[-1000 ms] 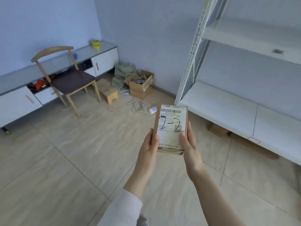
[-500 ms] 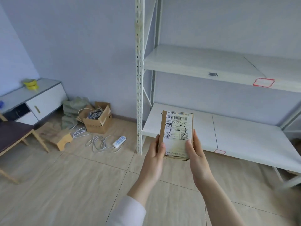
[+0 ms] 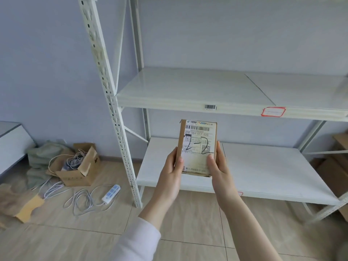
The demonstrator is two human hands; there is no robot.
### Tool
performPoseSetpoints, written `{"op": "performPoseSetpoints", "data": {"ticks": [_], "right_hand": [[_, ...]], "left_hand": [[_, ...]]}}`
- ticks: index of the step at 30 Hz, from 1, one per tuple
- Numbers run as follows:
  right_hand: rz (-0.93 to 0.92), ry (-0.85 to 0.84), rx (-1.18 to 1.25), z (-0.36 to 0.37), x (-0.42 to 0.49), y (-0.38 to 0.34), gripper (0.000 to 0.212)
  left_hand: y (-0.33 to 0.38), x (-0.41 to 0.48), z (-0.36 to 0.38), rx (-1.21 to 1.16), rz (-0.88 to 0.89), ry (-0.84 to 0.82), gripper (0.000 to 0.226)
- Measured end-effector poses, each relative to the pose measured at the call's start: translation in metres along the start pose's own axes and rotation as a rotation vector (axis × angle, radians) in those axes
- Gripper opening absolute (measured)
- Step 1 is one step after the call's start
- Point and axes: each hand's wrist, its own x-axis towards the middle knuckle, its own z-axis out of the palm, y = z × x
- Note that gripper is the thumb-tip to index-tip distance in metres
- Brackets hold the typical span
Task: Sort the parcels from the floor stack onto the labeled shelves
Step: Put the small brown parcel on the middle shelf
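On the tiled floor [image 3: 56, 242], cables [image 3: 82, 201] lie beside shelves [image 3: 188, 87].

Parcel [image 3: 197, 147] between left hand [image 3: 170, 174] and right hand [image 3: 219, 169], before lower shelf [image 3: 273, 174], open box [image 3: 79, 166] left of rack.

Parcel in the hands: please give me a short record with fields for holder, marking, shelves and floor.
holder: left hand and right hand grip the parcel by its sides, upright
marking: handwritten "2-2" on its front
shelves: upper shelf with barcode tag and red tag; lower shelf behind parcel
floor: power strip, open box of cables
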Motion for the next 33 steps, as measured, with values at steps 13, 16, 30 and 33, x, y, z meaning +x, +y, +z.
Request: {"op": "performPoseSetpoints", "data": {"ticks": [13, 16, 30, 33], "right_hand": [[-0.157, 0.032, -0.073, 0.017, 0.195, -0.022, 0.054], [-0.193, 0.026, -0.111, 0.018, 0.240, -0.026, 0.054], [-0.228, -0.127, -0.119, -0.002, 0.368, -0.009, 0.051], [-0.228, -0.141, -0.103, -0.002, 0.388, -0.003, 0.053]], "left_hand": [[0.015, 0.205, -0.031, 0.094, 0.115, -0.054, 0.044], [0.019, 0.251, -0.036, 0.090, 0.131, -0.082, 0.043], [-0.002, 0.372, -0.030, 0.039, 0.099, -0.093, 0.053], [-0.007, 0.389, -0.035, 0.067, 0.078, -0.091, 0.064]]}}
